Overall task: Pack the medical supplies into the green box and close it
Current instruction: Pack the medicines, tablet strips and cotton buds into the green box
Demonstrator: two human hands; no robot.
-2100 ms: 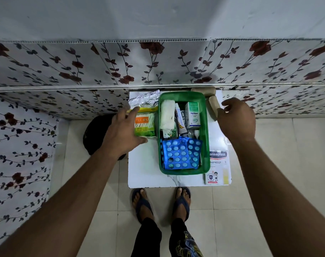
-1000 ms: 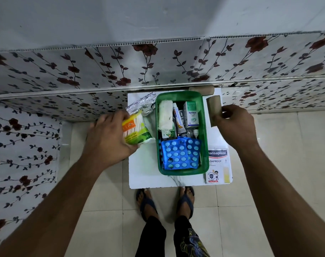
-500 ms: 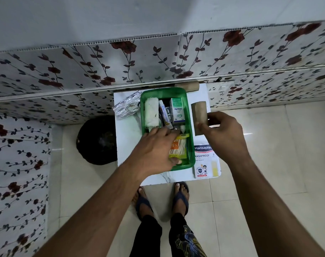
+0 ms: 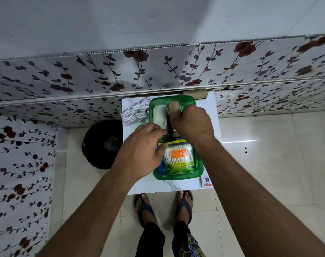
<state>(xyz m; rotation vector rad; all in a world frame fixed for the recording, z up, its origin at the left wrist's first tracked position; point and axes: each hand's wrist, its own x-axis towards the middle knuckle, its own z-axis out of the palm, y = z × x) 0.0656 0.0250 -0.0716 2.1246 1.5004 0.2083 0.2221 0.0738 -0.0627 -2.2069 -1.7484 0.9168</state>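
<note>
The green box (image 4: 177, 178) stands open on a small white table (image 4: 158, 186). A packet of cotton swabs (image 4: 178, 158) lies flat in its near half, over the blue pill strips. My left hand (image 4: 143, 151) rests over the box's left rim, its thumb touching the packet's edge and its fingers loose. My right hand (image 4: 192, 123) is shut on a tan bandage roll (image 4: 173, 108) and holds it over the box's far half, beside a white gauze roll (image 4: 159, 115). The other items in the box are hidden under my hands.
A silver foil pack (image 4: 133, 114) lies on the table left of the box. A second tan roll (image 4: 195, 93) sits at the table's back edge against the floral wall. A plaster box (image 4: 207, 180) peeks out under my right arm. A black round object (image 4: 102, 145) sits on the floor at left.
My left hand carried the cotton swab packet from the table's left side into the box and laid it down. My right hand lifted the tan roll from the table and brought it over the box.
</note>
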